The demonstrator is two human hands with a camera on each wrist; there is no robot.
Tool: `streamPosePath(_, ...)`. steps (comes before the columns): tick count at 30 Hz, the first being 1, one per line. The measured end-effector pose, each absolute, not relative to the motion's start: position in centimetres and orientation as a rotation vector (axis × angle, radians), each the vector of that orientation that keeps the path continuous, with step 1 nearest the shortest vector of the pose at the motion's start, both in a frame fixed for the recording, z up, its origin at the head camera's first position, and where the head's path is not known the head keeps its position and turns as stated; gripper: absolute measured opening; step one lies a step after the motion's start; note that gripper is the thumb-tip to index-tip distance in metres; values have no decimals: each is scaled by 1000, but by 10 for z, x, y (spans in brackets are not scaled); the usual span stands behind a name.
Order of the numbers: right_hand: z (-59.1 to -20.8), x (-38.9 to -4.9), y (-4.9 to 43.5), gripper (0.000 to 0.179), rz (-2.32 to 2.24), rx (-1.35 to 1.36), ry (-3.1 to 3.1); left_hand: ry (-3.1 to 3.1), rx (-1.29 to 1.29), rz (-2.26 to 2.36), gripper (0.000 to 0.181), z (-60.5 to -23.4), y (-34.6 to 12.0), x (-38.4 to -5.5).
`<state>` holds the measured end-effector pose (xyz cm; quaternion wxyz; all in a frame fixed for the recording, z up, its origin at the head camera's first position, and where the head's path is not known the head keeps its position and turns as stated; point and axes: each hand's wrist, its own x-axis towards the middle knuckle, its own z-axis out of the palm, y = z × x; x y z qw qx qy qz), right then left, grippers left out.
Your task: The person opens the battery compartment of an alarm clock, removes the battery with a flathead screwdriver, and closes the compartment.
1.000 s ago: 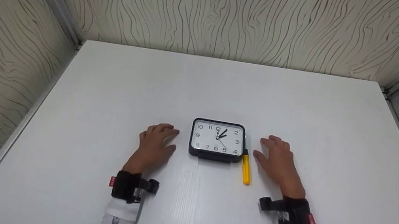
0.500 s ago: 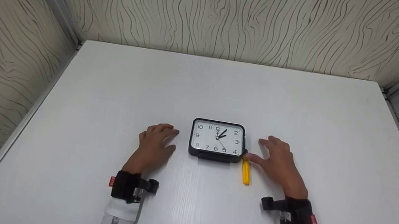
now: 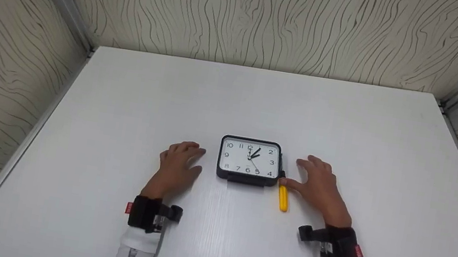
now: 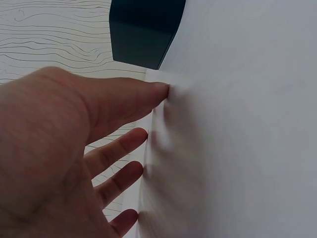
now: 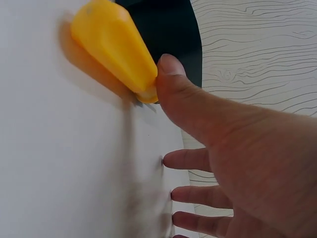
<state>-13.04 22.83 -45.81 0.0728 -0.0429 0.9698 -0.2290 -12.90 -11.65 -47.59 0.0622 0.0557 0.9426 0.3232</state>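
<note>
A yellow-handled tool (image 3: 283, 198) is laid on a white table (image 3: 255, 105), its handle directed toward six o'clock as viewed from the head, with twelve o'clock set at the table's far edge. Its dark upper end is placed just beside the lower right corner of a black-framed clock (image 3: 249, 158), at about four o'clock from the dial's centre; whether the two are in contact cannot be told. The handle's upper end is touched by the thumb (image 5: 181, 89) of the right hand (image 3: 320, 189), which is positioned at three to four o'clock from the clock; its other fingers are held wide of the thumb. In the right wrist view, the handle is seen at ten o'clock from the thumb tip. The left hand (image 3: 177, 166) is placed at eight to nine o'clock, apart from the clock, its fingers loosely spread and nothing held.
</note>
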Motion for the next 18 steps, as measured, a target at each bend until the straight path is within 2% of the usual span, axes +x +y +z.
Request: streamPosePath(18, -455, -133, 248, 83, -735, -33, 2821, 2851, 214, 986, 42, -476, -118, -130)
